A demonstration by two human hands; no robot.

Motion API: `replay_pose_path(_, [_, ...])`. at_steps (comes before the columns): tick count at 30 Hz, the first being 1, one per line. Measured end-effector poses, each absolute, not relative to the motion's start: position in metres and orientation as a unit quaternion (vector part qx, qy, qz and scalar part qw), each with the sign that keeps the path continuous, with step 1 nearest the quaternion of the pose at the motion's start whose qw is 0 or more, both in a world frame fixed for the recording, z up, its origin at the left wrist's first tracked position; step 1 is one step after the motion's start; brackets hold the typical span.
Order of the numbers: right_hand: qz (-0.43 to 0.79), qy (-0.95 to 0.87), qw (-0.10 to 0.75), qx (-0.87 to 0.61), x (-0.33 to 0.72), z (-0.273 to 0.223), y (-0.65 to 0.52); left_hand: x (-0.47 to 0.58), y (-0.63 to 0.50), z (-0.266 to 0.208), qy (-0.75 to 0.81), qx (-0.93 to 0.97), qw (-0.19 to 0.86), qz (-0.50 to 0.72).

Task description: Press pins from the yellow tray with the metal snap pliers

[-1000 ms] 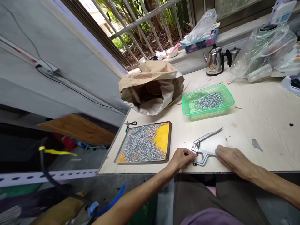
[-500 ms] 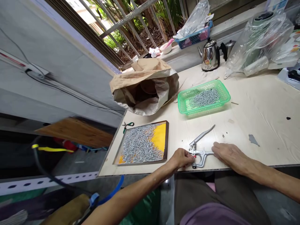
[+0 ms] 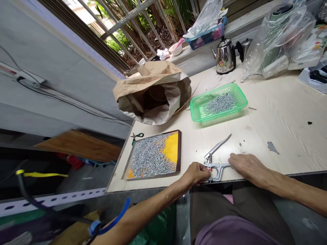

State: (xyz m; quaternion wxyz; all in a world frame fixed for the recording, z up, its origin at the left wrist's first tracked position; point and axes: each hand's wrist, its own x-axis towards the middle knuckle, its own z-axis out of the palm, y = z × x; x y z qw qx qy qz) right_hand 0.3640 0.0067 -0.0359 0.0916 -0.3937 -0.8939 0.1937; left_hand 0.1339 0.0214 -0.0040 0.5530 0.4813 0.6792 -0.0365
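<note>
Silver snap-press pliers (image 3: 217, 165) lie at the table's front edge, with a C-shaped jaw, a spring and a red part. Their long upper lever (image 3: 218, 145) stands raised. My right hand (image 3: 249, 168) is closed around the end of the lower handle. On the other side my left hand (image 3: 196, 173) pinches its fingers together at the jaw beside the red part; whatever small thing is in them is hidden. A shallow tray with a yellow bottom (image 3: 172, 146) holds many small silver metal pins (image 3: 150, 158). More of these pins (image 3: 221, 102) lie in a green plastic basket (image 3: 201, 117).
A crumpled brown paper bag (image 3: 153, 75) gapes open behind the tray. Green-handled scissors (image 3: 138, 135) lie at the table's left edge. A steel kettle (image 3: 224, 56) and a plastic-wrapped green object (image 3: 276, 41) stand at the back. A grey scrap (image 3: 273, 147) lies at right.
The view has shifted slightly, so everything sits a little further left and higher. Both hands stay on the pliers, and the lever remains raised.
</note>
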Motion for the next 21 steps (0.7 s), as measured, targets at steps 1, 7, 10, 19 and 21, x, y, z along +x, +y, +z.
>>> replay_pose_path(1, [0.193, -0.894, 0.091, -0.395, 0.365, -0.038, 0.006, 0.134, 0.021, -0.004, 0.681, 0.479, 0.552, -0.036])
replay_pose_path(7, [0.19, -0.898, 0.096, -0.386, 0.368, -0.051, 0.004, 0.134, 0.018, -0.005, 0.682, 0.475, 0.556, -0.03])
replay_pose_path(10, [0.197, -0.895, 0.081, -0.391, 0.368, -0.041, 0.011, 0.135, 0.017, -0.004, 0.688, 0.464, 0.557, -0.014])
replay_pose_path(19, [0.138, -0.901, -0.012, -0.41, 0.368, -0.017, 0.063, 0.135, 0.011, -0.003, 0.683, 0.464, 0.563, 0.013])
replay_pose_path(21, [0.13, -0.902, -0.013, -0.411, 0.367, -0.017, 0.065, 0.136, 0.01, -0.003, 0.685, 0.466, 0.56, 0.018])
